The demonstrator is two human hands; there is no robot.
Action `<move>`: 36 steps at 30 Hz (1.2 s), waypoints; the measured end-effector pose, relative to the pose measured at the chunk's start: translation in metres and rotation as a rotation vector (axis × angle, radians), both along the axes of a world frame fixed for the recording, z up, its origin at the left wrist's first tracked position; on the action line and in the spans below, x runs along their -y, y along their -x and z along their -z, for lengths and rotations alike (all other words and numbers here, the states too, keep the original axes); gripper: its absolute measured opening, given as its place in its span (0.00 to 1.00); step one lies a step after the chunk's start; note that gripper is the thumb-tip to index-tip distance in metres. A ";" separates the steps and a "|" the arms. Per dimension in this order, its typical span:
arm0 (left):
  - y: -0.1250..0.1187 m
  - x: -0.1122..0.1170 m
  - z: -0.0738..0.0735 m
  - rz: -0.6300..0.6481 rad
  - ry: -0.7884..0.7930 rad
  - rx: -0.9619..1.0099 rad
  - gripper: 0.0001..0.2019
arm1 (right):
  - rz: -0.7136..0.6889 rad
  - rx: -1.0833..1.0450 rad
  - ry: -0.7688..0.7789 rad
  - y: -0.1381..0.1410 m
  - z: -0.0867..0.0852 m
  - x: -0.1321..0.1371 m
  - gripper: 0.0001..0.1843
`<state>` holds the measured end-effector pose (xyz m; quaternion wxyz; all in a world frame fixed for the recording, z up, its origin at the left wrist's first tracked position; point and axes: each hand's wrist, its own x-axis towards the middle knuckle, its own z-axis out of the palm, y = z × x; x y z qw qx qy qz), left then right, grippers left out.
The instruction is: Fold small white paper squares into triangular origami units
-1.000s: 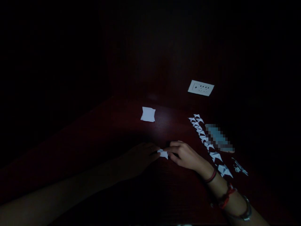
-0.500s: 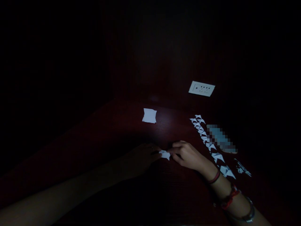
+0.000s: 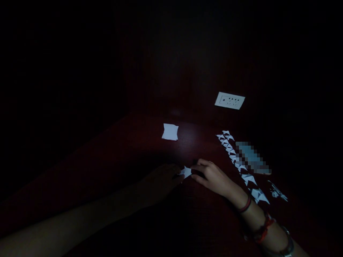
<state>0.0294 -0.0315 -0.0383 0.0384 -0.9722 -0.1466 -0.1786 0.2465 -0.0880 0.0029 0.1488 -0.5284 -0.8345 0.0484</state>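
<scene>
A small piece of folded white paper (image 3: 187, 172) is between my two hands, low over the dark red table. My left hand (image 3: 170, 175), deep in shadow, pinches its left side with thumb and fingers. At the right edge, the thumb and index finger of my right hand (image 3: 210, 175) close on the paper. Parts of the paper are hidden behind my fingertips. Beyond the hands lies a stack of white paper squares (image 3: 170, 132). To the right, several folded white paper pieces (image 3: 232, 154) lie in a slanting row.
Beside the row lies a flat object with a pixelated surface (image 3: 252, 157). Nearer to me is a small tangled white item (image 3: 278, 191), too dim to name. A white socket plate (image 3: 229, 100) is on the wall behind the table (image 3: 120, 142). The surroundings are very dark.
The folded paper has shifted slightly left and away from me and shows a different outline between my fingers. Both hands have moved only a little; the things on the table lie as before.
</scene>
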 end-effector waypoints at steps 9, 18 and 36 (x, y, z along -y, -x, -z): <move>-0.001 0.002 -0.008 0.112 -0.019 0.013 0.17 | 0.028 -0.239 0.062 0.005 0.009 -0.005 0.06; -0.002 0.004 -0.016 0.119 0.065 0.033 0.17 | 0.063 -0.347 0.066 0.007 0.013 -0.010 0.05; -0.003 0.010 -0.009 0.060 -0.005 -0.004 0.17 | 0.237 -0.589 0.055 0.017 0.018 -0.015 0.12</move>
